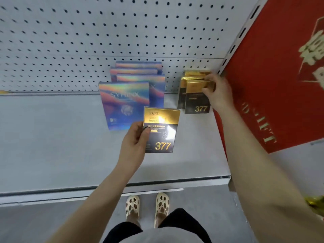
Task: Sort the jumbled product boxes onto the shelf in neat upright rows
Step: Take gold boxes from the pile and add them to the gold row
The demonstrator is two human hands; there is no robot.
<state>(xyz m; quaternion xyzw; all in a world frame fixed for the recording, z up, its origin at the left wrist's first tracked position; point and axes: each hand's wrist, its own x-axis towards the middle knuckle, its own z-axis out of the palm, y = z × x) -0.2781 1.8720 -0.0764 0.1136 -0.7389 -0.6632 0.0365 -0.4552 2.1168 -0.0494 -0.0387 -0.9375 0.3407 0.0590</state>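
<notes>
While a person stood at a grey shelf with a pegboard back, both hands handled boxes.
A red panel stood right. Four iridescent boxes, front one reading "SYHNX", stood upright. Three gold-and-black "377" boxes stood beside; the right hand gripped their tops. The left hand pinched a fourth "377" box, marked "ZKZU", above the shelf.

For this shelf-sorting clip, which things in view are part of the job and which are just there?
Part of the job:
- black-and-gold box, held in the left hand
- row of black-and-gold boxes, gripped by the right hand
- row of iridescent boxes, upright
- shelf

Just there:
- red panel
- pegboard back
- gold item at right edge
</notes>
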